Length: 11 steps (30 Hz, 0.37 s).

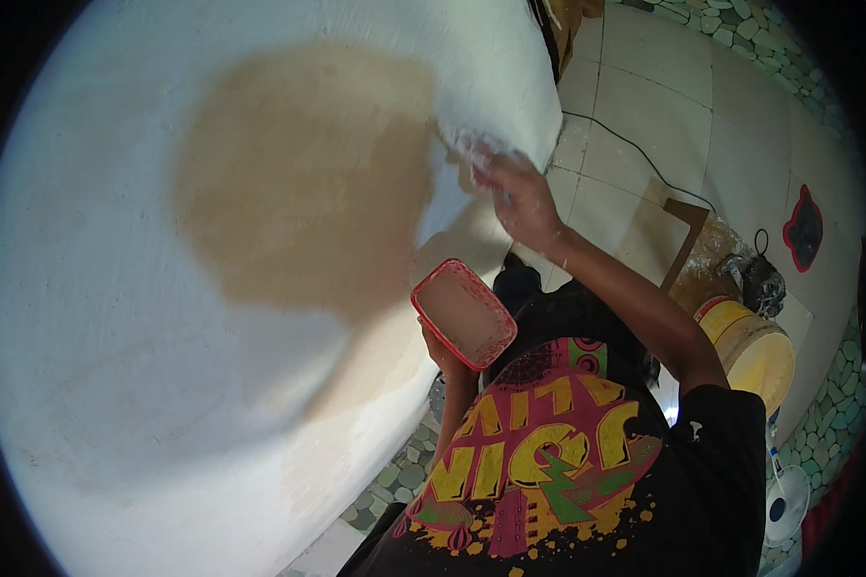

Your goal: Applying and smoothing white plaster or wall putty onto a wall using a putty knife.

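Observation:
My left hand [441,351] is wrapped round the side of a rectangular red plastic tub [498,348], held level in front of my body. Greyish-brown liquid [464,310] sits inside, and whitish residue coats the rim. Farther up, my right hand [515,192] is closed on a whitish, wet-looking lump [476,154] at the right edge of a pale wall [96,240]. The lump is smeared by motion, and its kind does not show. White specks dot that hand and wrist. Left-hand fingers under the tub are partly hidden.
A large brownish patch [298,183], seemingly a shadow, covers the wall's middle. To the right, a dark cable [635,149] crosses the tiled floor [645,106]. A yellow bucket [765,361], a black bag [763,288] and a red-edged dark mat [804,229] are beyond my right arm.

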Available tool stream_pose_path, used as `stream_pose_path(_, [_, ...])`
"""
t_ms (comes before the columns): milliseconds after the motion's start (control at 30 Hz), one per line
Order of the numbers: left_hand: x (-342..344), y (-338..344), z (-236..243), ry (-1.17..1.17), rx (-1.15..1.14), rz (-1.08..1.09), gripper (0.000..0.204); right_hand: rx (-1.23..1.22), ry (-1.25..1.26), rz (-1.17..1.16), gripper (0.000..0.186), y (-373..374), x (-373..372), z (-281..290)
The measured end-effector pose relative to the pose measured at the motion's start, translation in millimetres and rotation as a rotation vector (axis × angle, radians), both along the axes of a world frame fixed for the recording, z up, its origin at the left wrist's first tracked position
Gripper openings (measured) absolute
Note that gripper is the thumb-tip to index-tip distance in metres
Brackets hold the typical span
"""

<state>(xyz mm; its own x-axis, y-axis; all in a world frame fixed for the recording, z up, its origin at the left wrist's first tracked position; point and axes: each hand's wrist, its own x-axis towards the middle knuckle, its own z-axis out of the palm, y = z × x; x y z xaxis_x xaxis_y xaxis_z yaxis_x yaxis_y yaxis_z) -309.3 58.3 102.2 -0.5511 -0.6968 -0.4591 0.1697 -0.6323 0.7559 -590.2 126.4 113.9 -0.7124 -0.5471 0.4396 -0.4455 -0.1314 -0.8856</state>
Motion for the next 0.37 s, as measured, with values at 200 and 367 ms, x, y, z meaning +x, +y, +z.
stream_pose_path(200, [5.2, -3.6, -9.5, -0.015, -0.013, -0.013, 0.057, -0.305, -0.147, -0.127, 0.064, -37.8, -5.1, 26.8])
stream_pose_path(367, [8.5, -7.5, -13.6, -0.057, -0.076, -0.024, 0.058, -0.299, -0.335, 0.095, 0.048, -17.9, 21.1, 3.9])
